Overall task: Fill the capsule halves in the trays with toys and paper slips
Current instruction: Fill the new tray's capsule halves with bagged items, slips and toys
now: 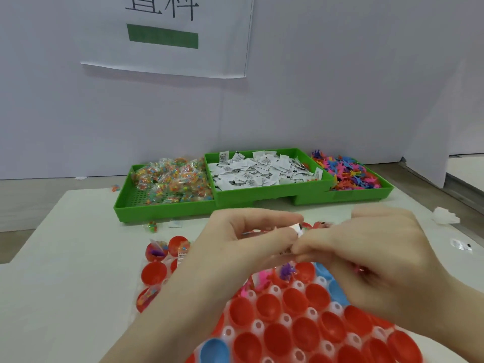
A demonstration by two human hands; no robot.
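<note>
Capsule halves (296, 334), mostly red, fill the white holder tray (258, 326) beneath my hands, which hide its middle. My left hand (251, 239) and right hand (366, 255) pinch a paper slip (298, 230) together. Behind the holder, green bins (167, 208) hold bagged toys, slips and figures on a pale mat (78, 258).

Hands (301, 247) hide far capsule halves (311, 227); held slip (298, 229) blurred.

Three green trays (167, 210) stood at back: one of bagged bead packets (172, 179), one of paper slips (258, 170), one of small plastic figures (351, 175); each heap too many to count. Two hands in view. One paper sign (167, 35) on wall. Blue capsule halves (214, 348): at least two visible; red capsule halves (247, 317): many, partly hidden.
</note>
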